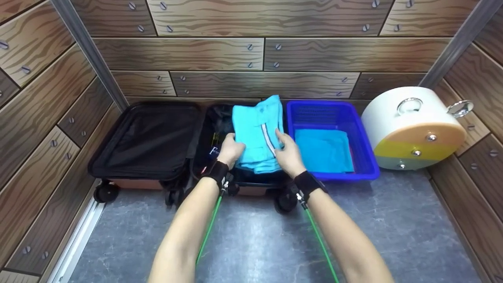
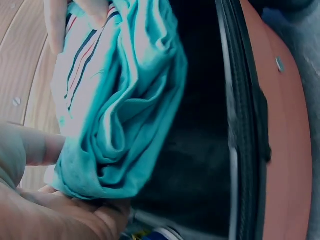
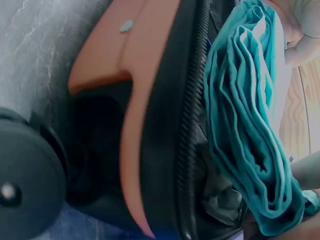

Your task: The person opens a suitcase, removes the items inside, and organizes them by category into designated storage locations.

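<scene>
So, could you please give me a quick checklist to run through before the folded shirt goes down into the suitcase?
1. Left hand grips the shirt: ok, fingers curl round its left edge.
2. Right hand grips it: ok, holding the right edge.
3. Shirt folded: ok, though the near layers bunch in the wrist views.
4. Suitcase open: ok, both halves lie flat on the floor.
5. Room under the shirt: cannot tell, the shirt hides most of that half; some dark items show there.
6. More to pack: a teal cloth lies in the blue basket.
</scene>
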### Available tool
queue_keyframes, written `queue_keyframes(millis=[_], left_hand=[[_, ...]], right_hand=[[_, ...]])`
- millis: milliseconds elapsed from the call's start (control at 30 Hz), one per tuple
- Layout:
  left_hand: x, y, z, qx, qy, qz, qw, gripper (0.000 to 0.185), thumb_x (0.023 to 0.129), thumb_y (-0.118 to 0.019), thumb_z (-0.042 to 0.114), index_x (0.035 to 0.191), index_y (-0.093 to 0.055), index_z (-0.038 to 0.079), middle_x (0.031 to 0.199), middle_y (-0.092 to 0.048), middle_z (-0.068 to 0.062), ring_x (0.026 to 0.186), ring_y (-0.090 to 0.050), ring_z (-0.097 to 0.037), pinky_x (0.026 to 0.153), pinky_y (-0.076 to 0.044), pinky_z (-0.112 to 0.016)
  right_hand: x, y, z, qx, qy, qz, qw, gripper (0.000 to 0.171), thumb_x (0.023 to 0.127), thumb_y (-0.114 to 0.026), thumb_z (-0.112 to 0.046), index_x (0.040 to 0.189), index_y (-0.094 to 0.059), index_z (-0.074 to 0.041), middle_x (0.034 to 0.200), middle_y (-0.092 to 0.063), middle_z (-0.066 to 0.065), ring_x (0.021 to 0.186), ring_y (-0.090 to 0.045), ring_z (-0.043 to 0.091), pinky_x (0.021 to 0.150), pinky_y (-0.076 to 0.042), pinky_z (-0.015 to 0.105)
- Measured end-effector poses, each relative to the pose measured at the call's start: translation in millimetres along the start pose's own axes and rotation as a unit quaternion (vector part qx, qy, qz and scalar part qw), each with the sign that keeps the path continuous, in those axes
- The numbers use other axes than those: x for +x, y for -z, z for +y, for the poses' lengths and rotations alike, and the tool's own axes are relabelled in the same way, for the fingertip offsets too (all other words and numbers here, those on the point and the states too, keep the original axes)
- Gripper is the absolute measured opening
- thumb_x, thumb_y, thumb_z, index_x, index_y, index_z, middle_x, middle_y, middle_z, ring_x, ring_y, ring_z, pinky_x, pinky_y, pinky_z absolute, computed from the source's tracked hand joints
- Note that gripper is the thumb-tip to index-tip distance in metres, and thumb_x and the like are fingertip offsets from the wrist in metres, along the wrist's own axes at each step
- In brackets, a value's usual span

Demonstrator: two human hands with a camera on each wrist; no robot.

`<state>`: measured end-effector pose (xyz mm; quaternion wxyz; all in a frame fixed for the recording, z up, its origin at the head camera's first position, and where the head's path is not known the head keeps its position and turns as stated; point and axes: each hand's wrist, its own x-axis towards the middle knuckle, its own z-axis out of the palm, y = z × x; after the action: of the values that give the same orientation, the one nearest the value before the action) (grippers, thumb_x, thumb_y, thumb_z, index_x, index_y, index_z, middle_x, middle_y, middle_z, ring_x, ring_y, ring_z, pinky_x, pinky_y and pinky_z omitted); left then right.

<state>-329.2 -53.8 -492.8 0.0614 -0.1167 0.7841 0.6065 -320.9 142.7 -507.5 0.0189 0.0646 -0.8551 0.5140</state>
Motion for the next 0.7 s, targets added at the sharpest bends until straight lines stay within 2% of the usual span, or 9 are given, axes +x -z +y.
queue_keyframes(millis=[33, 100, 200, 233, 300, 400, 500, 600, 700], left_hand=[[-0.9, -2.2, 1.9, -0.006, -0.008, 0.001, 0.9999, 0.062, 0.096, -0.05, -0.002, 0.155, -0.033, 0.001, 0.154, -0.041, -0.018, 0.132, -0.043, -0.028, 0.109, -0.04, -0.039], [-2.9, -7.0, 6.0, -0.022, -0.022, 0.001, 0.9995, 0.058, 0.096, -0.052, 0.0, 0.152, -0.037, 0.0, 0.148, -0.046, -0.019, 0.124, -0.048, -0.028, 0.104, -0.043, -0.038], [-5.4, -15.3, 12.1, -0.042, -0.037, -0.003, 0.9984, 0.056, 0.097, -0.052, 0.002, 0.151, -0.04, 0.001, 0.142, -0.051, -0.018, 0.107, -0.052, -0.024, 0.09, -0.046, -0.033], [-6.3, -18.6, 14.1, -0.049, -0.039, -0.006, 0.998, 0.057, 0.097, -0.052, 0.003, 0.152, -0.04, 0.002, 0.142, -0.051, -0.017, 0.098, -0.052, -0.024, 0.083, -0.046, -0.032], [-7.8, -26.0, 18.1, -0.06, -0.047, -0.012, 0.997, 0.058, 0.097, -0.051, 0.005, 0.154, -0.041, 0.003, 0.144, -0.051, -0.015, 0.094, -0.049, -0.02, 0.079, -0.044, -0.029], [-9.7, -39.2, 23.5, -0.087, -0.064, -0.03, 0.9936, 0.06, 0.095, -0.049, 0.004, 0.154, -0.042, 0.003, 0.147, -0.051, -0.014, 0.099, -0.052, -0.021, 0.084, -0.045, -0.029], [-11.5, -54.3, 27.8, -0.109, -0.091, -0.056, 0.9883, 0.063, 0.092, -0.048, -0.001, 0.154, -0.042, 0.002, 0.151, -0.05, -0.014, 0.121, -0.05, -0.02, 0.104, -0.042, -0.029], [-14.0, -70.0, 31.1, -0.133, -0.111, -0.082, 0.9815, 0.069, 0.089, -0.046, -0.007, 0.157, -0.036, -0.001, 0.157, -0.042, -0.015, 0.137, -0.043, -0.02, 0.115, -0.035, -0.031], [-17.4, -85.9, 34.1, -0.156, -0.109, -0.108, 0.9758, 0.075, 0.087, -0.045, -0.009, 0.159, -0.027, -0.002, 0.165, -0.029, -0.015, 0.148, -0.028, -0.017, 0.12, -0.024, -0.028]], right_hand=[[0.5, 2.9, -0.4, 0.001, 0.002, 0.006, 1.0, 0.075, 0.09, -0.051, 0.014, 0.159, -0.035, -0.012, 0.162, -0.034, 0.014, 0.099, -0.056, 0.027, 0.074, -0.049, 0.031], [1.5, 9.0, -0.3, 0.004, 0.006, 0.019, 1.0, 0.075, 0.09, -0.051, 0.015, 0.159, -0.036, -0.012, 0.161, -0.035, 0.014, 0.112, -0.052, 0.024, 0.084, -0.05, 0.032], [2.4, 19.1, 1.1, 0.019, 0.008, 0.034, 0.999, 0.076, 0.09, -0.05, 0.016, 0.158, -0.037, -0.013, 0.162, -0.033, 0.015, 0.124, -0.048, 0.027, 0.096, -0.049, 0.037], [2.4, 22.8, 2.1, 0.025, 0.007, 0.04, 0.999, 0.076, 0.09, -0.05, 0.016, 0.158, -0.037, -0.013, 0.162, -0.033, 0.015, 0.125, -0.048, 0.029, 0.096, -0.05, 0.04], [2.0, 31.3, 4.9, 0.031, 0.009, 0.052, 0.998, 0.075, 0.09, -0.049, 0.017, 0.158, -0.037, -0.012, 0.162, -0.033, 0.016, 0.129, -0.046, 0.03, 0.101, -0.048, 0.042], [0.6, 45.5, 10.8, 0.028, 0.013, 0.073, 0.997, 0.072, 0.091, -0.048, 0.017, 0.157, -0.039, -0.01, 0.161, -0.035, 0.016, 0.134, -0.043, 0.03, 0.105, -0.045, 0.043], [-1.7, 59.7, 18.4, 0.015, 0.01, 0.095, 0.995, 0.071, 0.091, -0.048, 0.016, 0.157, -0.04, -0.011, 0.161, -0.035, 0.017, 0.139, -0.04, 0.03, 0.109, -0.042, 0.043], [-4.0, 73.3, 26.0, -0.004, 0.006, 0.114, 0.993, 0.071, 0.092, -0.048, 0.015, 0.157, -0.04, -0.013, 0.161, -0.035, 0.018, 0.144, -0.035, 0.028, 0.113, -0.038, 0.042], [-6.3, 86.2, 34.7, -0.015, 0.005, 0.132, 0.991, 0.072, 0.092, -0.045, 0.015, 0.158, -0.038, -0.013, 0.161, -0.034, 0.019, 0.147, -0.032, 0.028, 0.111, -0.037, 0.041]])
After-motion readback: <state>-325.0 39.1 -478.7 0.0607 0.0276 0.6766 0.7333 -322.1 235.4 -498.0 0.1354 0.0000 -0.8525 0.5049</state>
